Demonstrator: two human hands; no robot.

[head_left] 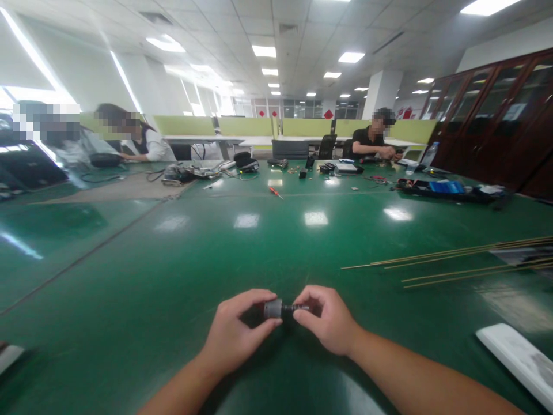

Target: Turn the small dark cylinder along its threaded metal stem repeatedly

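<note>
A small grey cylinder with a thin dark shaft [273,308] is held level between my two hands, just above or on the green tabletop [207,248]; I cannot tell which. My left hand [237,328] pinches the wide cylinder end, thumb below and fingers above. At the other end, my right hand [326,317] closes thumb and fingertips on the slim shaft, whose tip is partly hidden by the fingers. The shaft points right, and a dark spot shows on the cylinder's side.
Thin long rods [449,253] lie at the right, above a white power strip-like bar [518,357]. Farther off are a red screwdriver [275,192], an open black case with blue parts [447,187] and several small devices. Three people sit beyond, one at right [367,141].
</note>
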